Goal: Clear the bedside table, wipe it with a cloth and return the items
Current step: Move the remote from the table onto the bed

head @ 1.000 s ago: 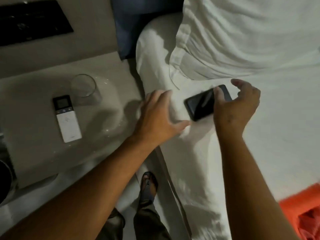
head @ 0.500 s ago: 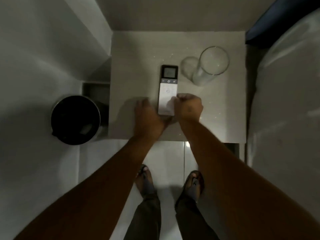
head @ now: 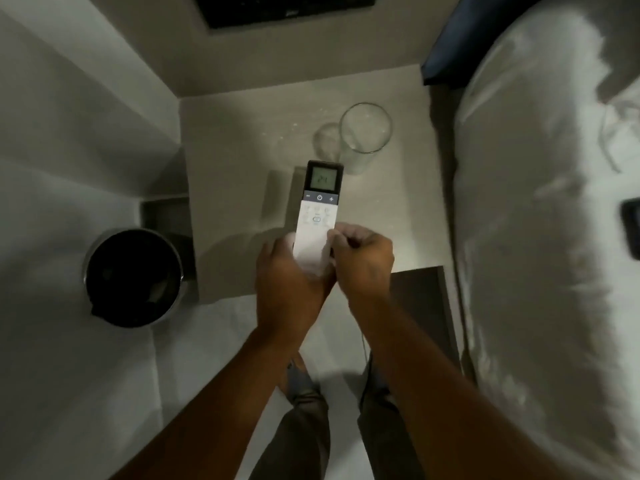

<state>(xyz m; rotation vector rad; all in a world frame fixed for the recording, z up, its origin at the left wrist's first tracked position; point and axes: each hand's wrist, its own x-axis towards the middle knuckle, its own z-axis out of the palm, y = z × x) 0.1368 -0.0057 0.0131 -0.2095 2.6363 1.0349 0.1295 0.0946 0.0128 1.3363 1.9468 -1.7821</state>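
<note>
1. Beige stone-look top of the bedside table (head: 235, 140) fills the middle of the head view, hemmed by a wall on the left and the white bed (head: 540, 237) just beside its right edge.
2. Open room: the table's left half and back strip lie bare; the near edge meets pale floor where the person's feet stand.
3. Off the table's left near corner, a round black bin (head: 133, 277) sits on the floor, close to the edge.
4. Clear drinking glass (head: 363, 133) stands upright at the back right of the table, just beyond the remote's screen end.
5. White-and-dark remote (head: 318, 206) is above the table's middle, long axis running near to far, screen end pointing away toward the wall.
6. Left hand (head: 287, 278) is wrapped around the remote's near end from the left.
7. Right hand (head: 363, 258) is curled, fingers pinching the same end from the right.
8. Dark phone (head: 631, 226) lies on the bed at the right edge of view.
</note>
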